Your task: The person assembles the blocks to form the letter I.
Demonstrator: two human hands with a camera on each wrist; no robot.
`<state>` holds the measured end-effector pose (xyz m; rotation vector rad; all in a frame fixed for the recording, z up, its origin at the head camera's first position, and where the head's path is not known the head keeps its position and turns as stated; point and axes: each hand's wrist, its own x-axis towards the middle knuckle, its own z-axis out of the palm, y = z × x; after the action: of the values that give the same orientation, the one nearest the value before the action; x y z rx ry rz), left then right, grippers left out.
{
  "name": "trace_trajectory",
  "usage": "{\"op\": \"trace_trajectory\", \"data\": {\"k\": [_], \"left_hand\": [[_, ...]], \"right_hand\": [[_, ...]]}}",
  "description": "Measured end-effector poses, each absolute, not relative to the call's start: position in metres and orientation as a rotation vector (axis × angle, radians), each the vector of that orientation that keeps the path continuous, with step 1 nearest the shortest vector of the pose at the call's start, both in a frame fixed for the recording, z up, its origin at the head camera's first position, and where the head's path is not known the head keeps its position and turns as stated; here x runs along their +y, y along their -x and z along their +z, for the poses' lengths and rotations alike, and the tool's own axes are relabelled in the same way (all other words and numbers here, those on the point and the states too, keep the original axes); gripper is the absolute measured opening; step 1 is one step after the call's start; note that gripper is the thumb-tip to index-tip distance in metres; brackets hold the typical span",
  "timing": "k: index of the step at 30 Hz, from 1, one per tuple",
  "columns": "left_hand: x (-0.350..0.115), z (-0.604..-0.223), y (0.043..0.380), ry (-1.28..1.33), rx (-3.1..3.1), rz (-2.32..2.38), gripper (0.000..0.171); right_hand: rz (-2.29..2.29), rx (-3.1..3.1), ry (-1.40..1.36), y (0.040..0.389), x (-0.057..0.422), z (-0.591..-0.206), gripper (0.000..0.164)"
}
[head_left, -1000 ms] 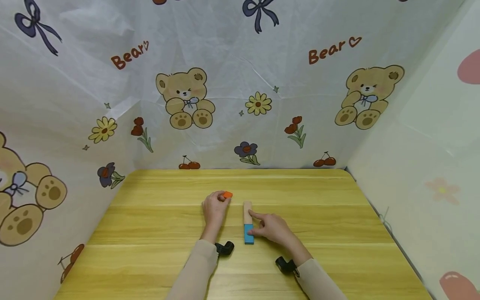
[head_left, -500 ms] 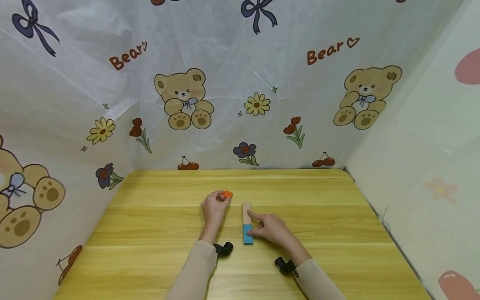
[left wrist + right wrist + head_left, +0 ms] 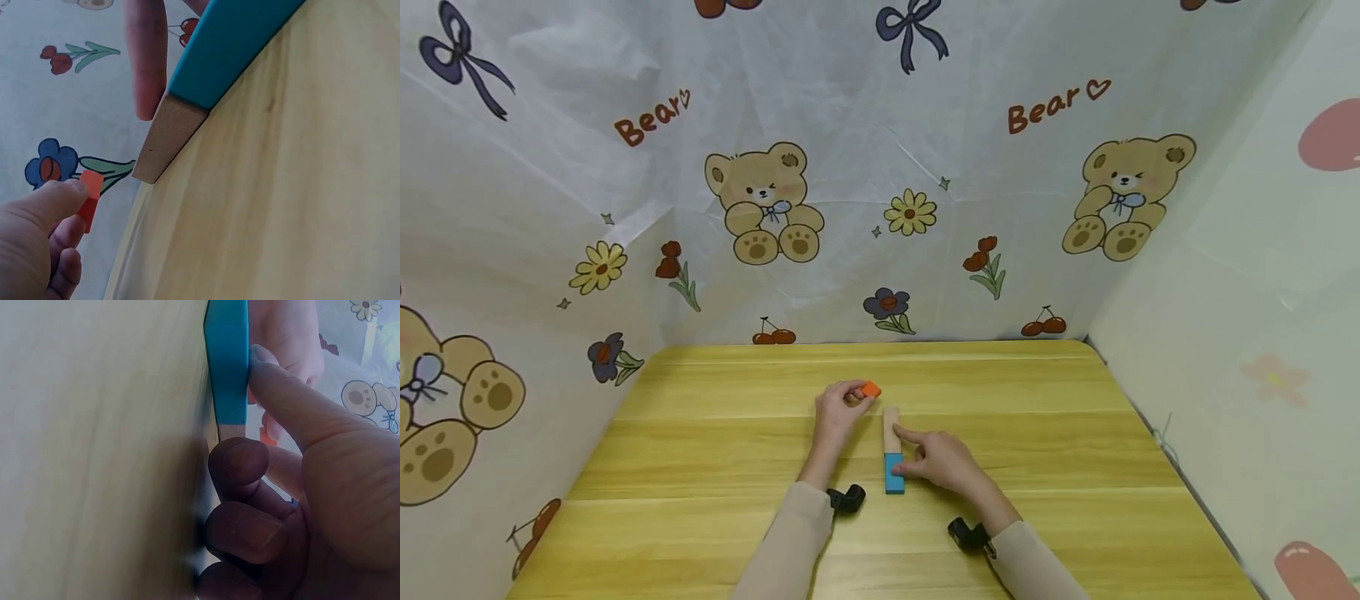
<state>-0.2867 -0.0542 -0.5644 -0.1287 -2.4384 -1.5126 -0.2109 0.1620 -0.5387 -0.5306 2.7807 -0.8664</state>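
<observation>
A small orange block (image 3: pixel 871 389) is pinched between the thumb and fingers of my left hand (image 3: pixel 835 417), held just off the far end of a row of two blocks. That row lies on the table: a plain wooden block (image 3: pixel 891 421) at the far end, touching end to end with a blue block (image 3: pixel 894 483) nearer me. My right hand (image 3: pixel 947 458) comes from the right, its straight index finger on the wooden block and its thumb on the blue one. In the right wrist view its other fingers (image 3: pixel 247 531) curl beside the row.
The wood-grain table (image 3: pixel 1037 433) runs back to a cloth wall (image 3: pixel 850 292) printed with bears and flowers. A pale side wall (image 3: pixel 1240 317) stands along the right edge. Each wrist wears a black camera (image 3: pixel 847 499).
My left hand has moved slightly right with the orange block, closer to the wooden block's far end. The right hand keeps its place on the row. The head view has shifted slightly.
</observation>
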Motion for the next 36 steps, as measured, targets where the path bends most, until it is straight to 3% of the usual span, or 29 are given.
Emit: {"op": "trace_trajectory", "data": {"k": [21, 36], "left_hand": [[-0.051, -0.567, 0.309, 0.418, -2.648, -1.323, 0.026], [-0.05, -0.568, 0.318, 0.475, -2.79, -1.257, 0.027]], "right_hand": [[-0.86, 2.783, 0.529, 0.211, 0.162, -0.54, 0.076], [-0.852, 2.78, 0.523, 0.212, 0.163, -0.54, 0.076]]}}
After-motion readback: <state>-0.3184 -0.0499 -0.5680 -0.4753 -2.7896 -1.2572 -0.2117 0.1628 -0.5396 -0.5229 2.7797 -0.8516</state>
